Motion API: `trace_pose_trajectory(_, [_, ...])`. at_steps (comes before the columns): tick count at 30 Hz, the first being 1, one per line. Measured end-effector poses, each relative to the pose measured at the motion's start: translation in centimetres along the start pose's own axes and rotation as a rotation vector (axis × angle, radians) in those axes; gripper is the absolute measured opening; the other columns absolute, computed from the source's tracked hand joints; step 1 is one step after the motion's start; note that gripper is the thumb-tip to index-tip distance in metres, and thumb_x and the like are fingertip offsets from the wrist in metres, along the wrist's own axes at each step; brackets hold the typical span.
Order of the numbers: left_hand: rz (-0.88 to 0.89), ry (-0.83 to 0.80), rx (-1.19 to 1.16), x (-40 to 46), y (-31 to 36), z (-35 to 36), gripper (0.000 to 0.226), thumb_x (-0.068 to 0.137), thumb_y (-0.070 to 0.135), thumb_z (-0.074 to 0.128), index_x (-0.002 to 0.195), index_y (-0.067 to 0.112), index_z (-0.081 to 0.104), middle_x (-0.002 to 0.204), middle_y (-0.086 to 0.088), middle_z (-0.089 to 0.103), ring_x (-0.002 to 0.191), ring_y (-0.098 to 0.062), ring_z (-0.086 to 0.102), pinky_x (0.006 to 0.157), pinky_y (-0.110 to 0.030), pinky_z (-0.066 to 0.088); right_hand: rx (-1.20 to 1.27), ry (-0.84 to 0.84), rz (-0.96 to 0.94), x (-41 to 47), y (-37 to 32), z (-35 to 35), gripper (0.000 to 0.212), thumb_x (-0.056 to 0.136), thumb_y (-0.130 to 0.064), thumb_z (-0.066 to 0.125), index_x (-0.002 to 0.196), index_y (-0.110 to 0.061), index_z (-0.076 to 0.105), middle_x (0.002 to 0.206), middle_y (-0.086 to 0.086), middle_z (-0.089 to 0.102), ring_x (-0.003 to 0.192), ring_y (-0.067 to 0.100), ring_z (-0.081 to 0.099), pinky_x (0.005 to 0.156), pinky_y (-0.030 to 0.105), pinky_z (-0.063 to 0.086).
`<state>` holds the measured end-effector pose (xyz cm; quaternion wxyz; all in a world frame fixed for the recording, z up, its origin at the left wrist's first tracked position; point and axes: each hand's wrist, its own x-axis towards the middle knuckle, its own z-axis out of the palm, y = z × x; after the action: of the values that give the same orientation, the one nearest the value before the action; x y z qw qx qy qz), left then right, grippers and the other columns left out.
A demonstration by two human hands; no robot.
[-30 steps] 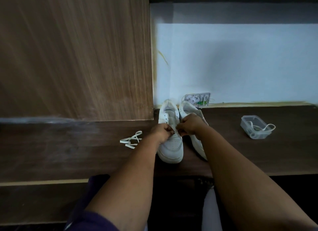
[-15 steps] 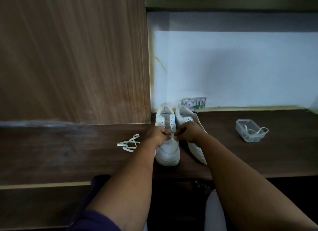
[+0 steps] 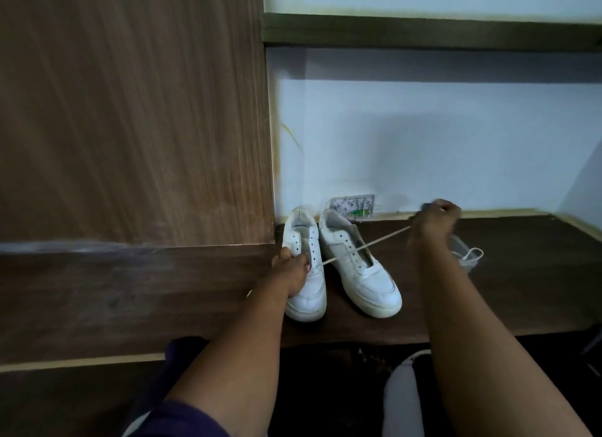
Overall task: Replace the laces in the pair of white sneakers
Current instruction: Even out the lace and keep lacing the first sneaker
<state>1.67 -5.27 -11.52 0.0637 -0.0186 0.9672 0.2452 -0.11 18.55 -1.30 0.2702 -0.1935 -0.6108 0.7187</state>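
Sneakers are sitting side by side on the dark shelf (image 3: 488,306), toes toward me. Nearest, my left hand (image 3: 291,273) is pinching the left sneaker (image 3: 306,280) at its eyelets, steadying it. From there a lace (image 3: 365,247) is running taut over the right sneaker (image 3: 358,267) to my right hand (image 3: 435,218), which is gripping its end far right. Half a second ago both hands were bunched together at the eyelets; now the right is pulling wide, so I judge the lace is being drawn through. Behind my right forearm a clear tub (image 3: 464,252) is holding another lace.
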Motion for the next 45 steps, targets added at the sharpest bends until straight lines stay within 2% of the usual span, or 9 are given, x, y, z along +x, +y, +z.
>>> trace_pose_trajectory(5, [0.028,-0.018,0.082,-0.3,1.1,-1.3,0.035,0.1,0.031,0.037,0.133,0.021,0.044,0.137,-0.012,0.032,0.122,-0.033,0.04,0.105,-0.045,0.037,-1.119,-0.97,-0.355,-5.2,4.7,4.8,0.03,0.096,-0.034,0.051,0.115,-0.013,0.06,0.119,0.01,0.062,0.109,0.025,0.058,0.088,0.029,0.042])
trace_pose_trajectory(9, [0.026,0.007,0.056,-0.8,1.6,-2.7,0.033,0.102,0.035,0.04,0.119,0.009,0.053,0.123,-0.016,0.055,0.106,-0.029,0.055,0.08,-0.031,0.04,-1.397,-1.146,-0.274,-7.1,5.6,5.3,0.04,0.101,-0.034,0.041,0.12,-0.004,0.058,0.119,0.014,0.06,0.11,0.027,0.054,0.083,0.027,0.034])
trace_pose_trajectory(15, [-0.03,0.05,-0.076,-1.2,0.5,-5.4,0.035,0.095,0.043,0.056,0.079,0.011,0.06,0.082,-0.009,0.06,0.076,-0.02,0.054,0.066,-0.028,0.04,-1.021,-1.076,-0.038,-6.0,4.1,4.1,0.013,0.096,-0.011,0.048,0.096,-0.012,0.061,0.088,0.006,0.057,0.072,0.019,0.053,0.059,0.028,0.039])
trace_pose_trajectory(18, [-0.038,0.191,-0.146,-1.6,-0.1,-7.5,0.037,0.09,0.046,0.062,0.075,0.012,0.061,0.078,-0.006,0.06,0.081,-0.024,0.059,0.071,-0.032,0.046,-0.617,-0.907,0.184,-5.7,4.4,3.8,0.029,0.099,-0.014,0.043,0.071,-0.018,0.049,0.063,0.002,0.044,0.052,0.014,0.038,0.047,0.026,0.029])
trace_pose_trajectory(24, [-0.044,0.417,-0.299,-4.1,-0.1,-12.5,0.042,0.089,0.042,0.065,0.06,0.015,0.051,0.061,-0.002,0.051,0.064,-0.019,0.051,0.061,-0.029,0.037,-0.278,-0.725,0.416,-6.0,5.3,4.7,0.032,0.099,-0.016,0.037,0.067,-0.014,0.044,0.054,0.002,0.035,0.04,0.01,0.029,0.041,0.02,0.021])
trace_pose_trajectory(33, [-0.122,0.446,-1.418,-8.6,-1.7,-17.8,0.038,0.087,0.031,0.064,0.058,0.021,0.043,0.042,0.01,0.033,0.038,-0.007,0.028,0.042,-0.019,0.026,-0.392,-0.76,0.479,-5.5,6.1,4.2,0.037,0.097,-0.013,0.038,0.064,-0.006,0.052,0.051,0.004,0.041,0.042,0.011,0.025,0.041,0.019,0.017])
trace_pose_trajectory(38, [0.202,0.369,-2.074,-10.4,-0.7,-19.7,0.045,0.091,0.032,0.053,0.048,0.019,0.048,0.048,0.009,0.035,0.039,-0.005,0.032,0.042,-0.017,0.027,-0.587,-0.707,0.328,-5.1,6.0,4.3,0.033,0.095,-0.016,0.045,0.066,-0.007,0.057,0.055,0.005,0.044,0.044,0.015,0.033,0.043,0.021,0.025])
trace_pose_trajectory(40, [0.233,0.319,-1.972,-10.1,0.1,-19.2,0.033,0.094,0.028,0.054,0.063,0.018,0.058,0.054,0.009,0.047,0.043,-0.003,0.041,0.042,-0.015,0.032,-0.667,-0.649,0.144,-4.9,6.0,4.7,0.03,0.096,-0.022,0.047,0.082,-0.004,0.065,0.068,0.007,0.055,0.058,0.02,0.049,0.054,0.027,0.037])
trace_pose_trajectory(45, [0.142,0.543,-0.787,-7.9,1.6,-16.0,0.023,0.092,0.007,0.061,0.075,0.022,0.058,0.071,0.005,0.058,0.064,-0.004,0.053,0.058,-0.016,0.042,-0.712,-0.666,-0.288,-6.1,4.9,5.4,0.042,0.097,-0.035,0.048,0.084,0.0,0.066,0.073,0.011,0.06,0.074,0.024,0.056,0.07,0.031,0.042])
